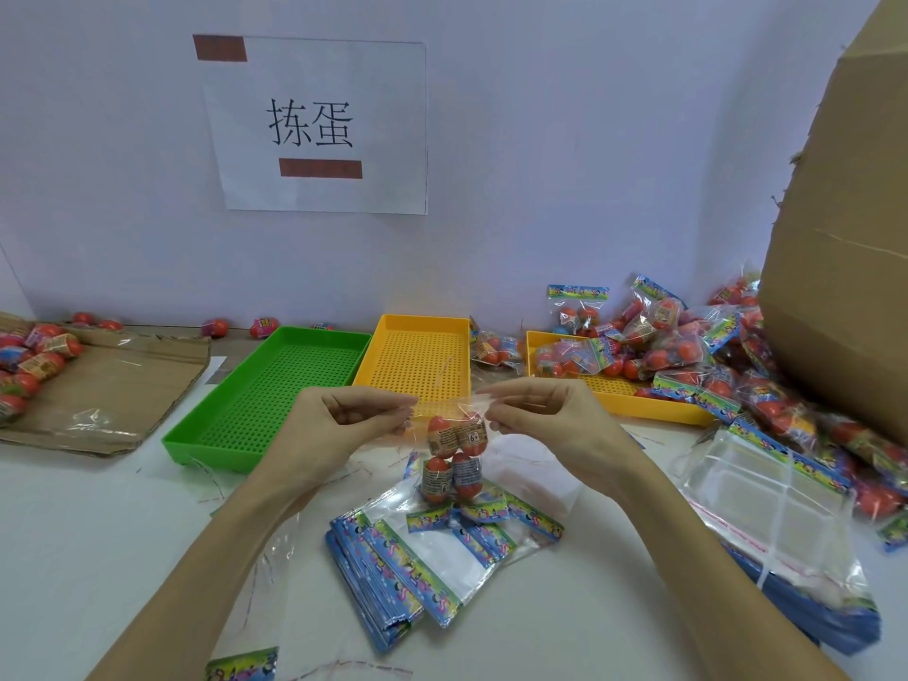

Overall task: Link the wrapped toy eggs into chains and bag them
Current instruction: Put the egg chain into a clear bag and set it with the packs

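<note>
White tabletop against a pale wall, with a paper sign taped up, printed with "拣蛋" in black and two brown-red bars.

Held up over the middle of the tabletop: a clear plastic bag with four wrapped toy eggs inside, two above two, each egg's long axis roughly upright, red caps on top. Printed wrappers around their waists, "6+" readable on two of them; other print too small to read. Bag hanging mouth-up, long axis vertical, its bright printed header at the bottom.

Left hand pinching the bag's top edge on the left, fingers curled. Right hand pinching the same edge on the right, fingers curled likewise.

Below the bag, flat on the tabletop: fanned stacks of empty bags, glossy, with blue-green cartoon headers. Another stack of clear bags to the right.

Behind the hands: green perforated tray, yellow perforated tray beside it, second yellow tray further right, partly under a heap of filled bags. Tall cardboard box at far right. Flattened cardboard at left carrying loose eggs.
</note>
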The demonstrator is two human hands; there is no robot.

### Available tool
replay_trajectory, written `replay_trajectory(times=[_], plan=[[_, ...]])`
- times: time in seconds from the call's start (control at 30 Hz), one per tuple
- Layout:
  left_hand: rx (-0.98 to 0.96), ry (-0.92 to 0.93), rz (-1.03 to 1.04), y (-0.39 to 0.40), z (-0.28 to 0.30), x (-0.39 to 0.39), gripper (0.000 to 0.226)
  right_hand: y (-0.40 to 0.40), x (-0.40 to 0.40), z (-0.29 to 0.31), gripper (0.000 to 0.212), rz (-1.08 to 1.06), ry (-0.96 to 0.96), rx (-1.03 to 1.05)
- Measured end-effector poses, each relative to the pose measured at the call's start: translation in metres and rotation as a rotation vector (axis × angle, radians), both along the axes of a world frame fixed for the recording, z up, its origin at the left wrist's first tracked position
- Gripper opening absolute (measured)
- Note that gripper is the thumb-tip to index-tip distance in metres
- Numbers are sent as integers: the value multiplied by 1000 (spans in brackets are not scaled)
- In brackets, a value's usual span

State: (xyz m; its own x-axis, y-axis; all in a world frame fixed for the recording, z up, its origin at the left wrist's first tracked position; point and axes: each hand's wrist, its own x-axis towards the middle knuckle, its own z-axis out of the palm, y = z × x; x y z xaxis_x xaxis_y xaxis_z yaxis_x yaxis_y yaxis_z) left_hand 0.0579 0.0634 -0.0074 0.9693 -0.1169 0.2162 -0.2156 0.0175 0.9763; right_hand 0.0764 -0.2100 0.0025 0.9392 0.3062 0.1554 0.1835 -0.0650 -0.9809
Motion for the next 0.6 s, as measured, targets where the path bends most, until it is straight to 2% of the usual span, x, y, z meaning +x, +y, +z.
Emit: replay_trajectory(times=[0.17, 0.47, 0.6], plan=[[79, -94, -1, 3, 1, 0, 20, -1, 0, 0, 25, 4, -59, -68], [360, -358, 27, 5, 1, -2, 14, 0, -1, 3, 20, -14, -121, -161], [447, -388, 15, 6, 3, -3, 18, 3, 1, 2, 23, -43, -205, -258]])
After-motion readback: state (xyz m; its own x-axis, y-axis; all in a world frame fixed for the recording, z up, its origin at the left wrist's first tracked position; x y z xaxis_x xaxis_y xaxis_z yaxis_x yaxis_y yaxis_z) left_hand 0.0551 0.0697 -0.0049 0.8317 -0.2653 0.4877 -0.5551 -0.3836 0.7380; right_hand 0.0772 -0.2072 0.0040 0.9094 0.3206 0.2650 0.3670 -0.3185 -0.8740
